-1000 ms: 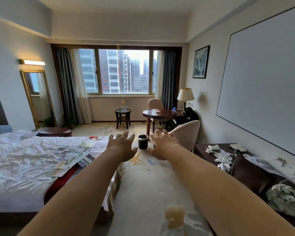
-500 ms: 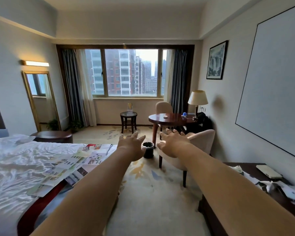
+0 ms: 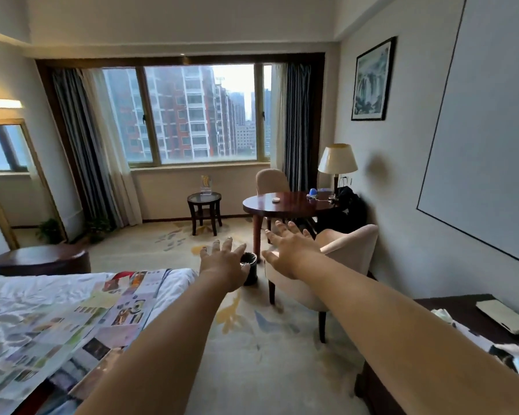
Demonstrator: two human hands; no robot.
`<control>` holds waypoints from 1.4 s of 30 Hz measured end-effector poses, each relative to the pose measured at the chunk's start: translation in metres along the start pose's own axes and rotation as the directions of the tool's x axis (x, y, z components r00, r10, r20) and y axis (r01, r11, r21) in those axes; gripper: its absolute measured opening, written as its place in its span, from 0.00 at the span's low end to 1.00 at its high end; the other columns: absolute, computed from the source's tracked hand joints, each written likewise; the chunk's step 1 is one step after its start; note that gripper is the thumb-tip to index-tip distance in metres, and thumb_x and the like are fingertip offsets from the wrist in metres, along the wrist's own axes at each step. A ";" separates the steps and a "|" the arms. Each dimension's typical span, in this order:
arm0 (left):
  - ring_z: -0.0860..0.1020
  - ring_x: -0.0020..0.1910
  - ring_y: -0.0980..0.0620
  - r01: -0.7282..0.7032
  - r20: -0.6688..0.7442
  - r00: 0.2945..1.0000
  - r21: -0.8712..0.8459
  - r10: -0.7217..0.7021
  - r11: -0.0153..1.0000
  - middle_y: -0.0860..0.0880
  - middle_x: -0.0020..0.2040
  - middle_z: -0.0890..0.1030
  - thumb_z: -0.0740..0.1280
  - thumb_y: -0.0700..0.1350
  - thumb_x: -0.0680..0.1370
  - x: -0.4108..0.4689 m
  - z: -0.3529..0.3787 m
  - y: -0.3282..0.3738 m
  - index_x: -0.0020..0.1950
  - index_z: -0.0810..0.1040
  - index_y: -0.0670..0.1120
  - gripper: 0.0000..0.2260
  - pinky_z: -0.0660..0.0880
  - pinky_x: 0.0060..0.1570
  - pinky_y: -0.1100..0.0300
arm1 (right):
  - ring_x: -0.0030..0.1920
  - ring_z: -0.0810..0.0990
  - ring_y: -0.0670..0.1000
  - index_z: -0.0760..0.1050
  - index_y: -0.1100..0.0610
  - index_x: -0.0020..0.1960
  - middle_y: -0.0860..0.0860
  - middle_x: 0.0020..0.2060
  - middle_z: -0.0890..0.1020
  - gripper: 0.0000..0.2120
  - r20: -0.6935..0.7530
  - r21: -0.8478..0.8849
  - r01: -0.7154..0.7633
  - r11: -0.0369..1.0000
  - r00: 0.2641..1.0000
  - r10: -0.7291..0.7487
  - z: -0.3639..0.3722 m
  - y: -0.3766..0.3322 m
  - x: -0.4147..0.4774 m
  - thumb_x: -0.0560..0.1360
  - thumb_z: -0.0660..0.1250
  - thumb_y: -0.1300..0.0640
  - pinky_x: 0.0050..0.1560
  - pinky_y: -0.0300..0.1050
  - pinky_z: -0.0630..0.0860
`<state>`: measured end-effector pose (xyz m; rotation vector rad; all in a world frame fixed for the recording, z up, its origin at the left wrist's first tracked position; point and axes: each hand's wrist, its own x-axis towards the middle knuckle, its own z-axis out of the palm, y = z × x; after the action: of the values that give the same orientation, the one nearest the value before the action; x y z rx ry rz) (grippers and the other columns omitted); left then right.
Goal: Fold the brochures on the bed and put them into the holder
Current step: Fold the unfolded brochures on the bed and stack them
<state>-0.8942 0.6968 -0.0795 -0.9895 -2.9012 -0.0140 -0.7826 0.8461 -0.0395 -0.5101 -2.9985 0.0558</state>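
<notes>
Several unfolded colour brochures [image 3: 81, 322] lie spread flat across the foot of the white bed [image 3: 24, 295] at the lower left. A clear holder [image 3: 206, 184] with a yellowish sheet in it stands on the small dark side table [image 3: 204, 202] under the window. Both my arms stretch forward over the carpet. My left hand [image 3: 224, 265] is open, fingers apart, empty, just right of the bed's far corner. My right hand [image 3: 288, 250] is open and empty too, above the beige armchair.
A beige armchair [image 3: 336, 265] and a round wooden table [image 3: 285, 205] stand ahead on the right, with a black bin [image 3: 250, 269] on the carpet between bed and chair. A dark desk [image 3: 450, 348] with papers lines the right wall. A low round stool [image 3: 42, 259] sits beyond the bed.
The view has moved forward along the bed toward the window; chair, table and side table look nearer. Both hands stay stretched out, open and empty.
</notes>
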 end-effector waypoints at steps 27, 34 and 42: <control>0.51 0.82 0.41 0.323 -0.084 0.944 0.022 -0.320 0.946 0.46 0.84 0.52 0.57 0.62 0.81 0.517 0.080 -0.097 0.82 0.56 0.58 0.30 0.50 0.78 0.39 | 0.84 0.45 0.57 0.47 0.40 0.84 0.47 0.84 0.47 0.36 0.008 0.016 0.349 0.937 0.937 -0.350 0.095 0.075 0.607 0.80 0.47 0.27 0.81 0.64 0.45; 0.49 0.83 0.43 0.579 -0.053 0.814 0.015 -0.578 0.815 0.47 0.85 0.49 0.58 0.61 0.82 0.539 0.107 -0.246 0.82 0.53 0.60 0.30 0.47 0.79 0.39 | 0.84 0.47 0.59 0.47 0.40 0.84 0.50 0.84 0.49 0.36 0.053 -0.004 0.594 0.804 0.803 -0.593 0.141 -0.058 0.716 0.80 0.44 0.27 0.81 0.66 0.46; 0.49 0.83 0.43 0.804 -0.045 0.595 0.016 -0.803 0.595 0.47 0.85 0.46 0.56 0.61 0.82 0.488 0.127 -0.430 0.83 0.47 0.63 0.30 0.48 0.79 0.38 | 0.83 0.46 0.63 0.46 0.37 0.83 0.51 0.84 0.46 0.34 0.083 -0.005 0.828 0.560 0.558 -0.825 0.179 -0.266 0.781 0.80 0.48 0.28 0.79 0.69 0.46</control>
<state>-1.5506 0.6579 -0.1625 0.4198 -3.0056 -0.0304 -1.6218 0.8504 -0.1316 0.9748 -2.9566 -0.0709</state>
